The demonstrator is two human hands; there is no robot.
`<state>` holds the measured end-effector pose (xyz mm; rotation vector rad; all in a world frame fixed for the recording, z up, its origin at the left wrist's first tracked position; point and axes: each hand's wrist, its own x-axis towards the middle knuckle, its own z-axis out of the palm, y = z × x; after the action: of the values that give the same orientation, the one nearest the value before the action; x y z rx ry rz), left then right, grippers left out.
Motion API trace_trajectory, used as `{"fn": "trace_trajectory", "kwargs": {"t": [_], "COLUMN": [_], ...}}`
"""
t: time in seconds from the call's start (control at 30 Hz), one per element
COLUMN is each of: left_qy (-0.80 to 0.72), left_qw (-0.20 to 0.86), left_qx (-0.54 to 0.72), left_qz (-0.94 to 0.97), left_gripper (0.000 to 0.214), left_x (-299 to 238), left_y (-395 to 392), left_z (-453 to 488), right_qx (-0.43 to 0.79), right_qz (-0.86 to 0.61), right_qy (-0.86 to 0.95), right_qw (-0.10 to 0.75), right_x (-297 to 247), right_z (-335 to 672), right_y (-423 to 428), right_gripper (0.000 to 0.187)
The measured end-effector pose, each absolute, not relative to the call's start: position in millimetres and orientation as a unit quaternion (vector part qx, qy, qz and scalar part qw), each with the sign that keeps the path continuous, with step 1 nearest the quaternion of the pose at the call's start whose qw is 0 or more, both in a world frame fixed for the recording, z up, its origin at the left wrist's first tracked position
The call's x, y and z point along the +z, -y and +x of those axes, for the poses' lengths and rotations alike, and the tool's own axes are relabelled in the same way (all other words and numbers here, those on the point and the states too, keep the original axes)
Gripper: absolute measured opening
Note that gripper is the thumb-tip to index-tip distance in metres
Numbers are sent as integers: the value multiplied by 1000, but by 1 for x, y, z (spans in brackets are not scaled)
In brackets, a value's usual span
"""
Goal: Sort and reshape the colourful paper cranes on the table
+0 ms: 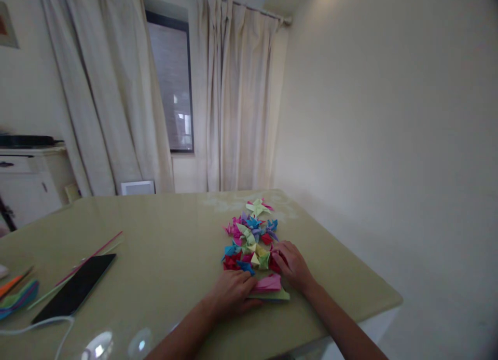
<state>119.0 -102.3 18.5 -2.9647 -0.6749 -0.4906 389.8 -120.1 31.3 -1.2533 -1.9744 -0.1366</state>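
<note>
A cluster of small folded-paper origami pieces in pink, blue, purple, red, yellow and light green lies on the table before me. My left hand is at the cluster's near side, fingers and thumb closed round the left end of a stack of folded paper, pink paper above light green paper. On the cluster's right edge my right hand has its fingertips closed at a dark red origami piece, which they partly hide. A light green and pink star-like piece lies farther back.
The glossy table ends at a rounded right corner near the wall. On its left lie a black flat tablet-like object, a thin pink stick, a white cable and some blurred coloured items. Curtains hang behind.
</note>
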Motion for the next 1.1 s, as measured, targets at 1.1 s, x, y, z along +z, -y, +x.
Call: {"fn": "trace_trajectory", "kwargs": {"t": [1.1], "left_qy": [251], "left_qw": [55], "left_qx": [-301], "left_qz": [-919], "left_gripper": [45], "left_x": [-7], "left_y": [84], "left_z": [122], "right_qx": [-133], "right_qz": [-365], "right_qy": [878], "right_qw": [280], "right_x": [34], "right_z": [383], "right_y": [133], "right_gripper": [55]}}
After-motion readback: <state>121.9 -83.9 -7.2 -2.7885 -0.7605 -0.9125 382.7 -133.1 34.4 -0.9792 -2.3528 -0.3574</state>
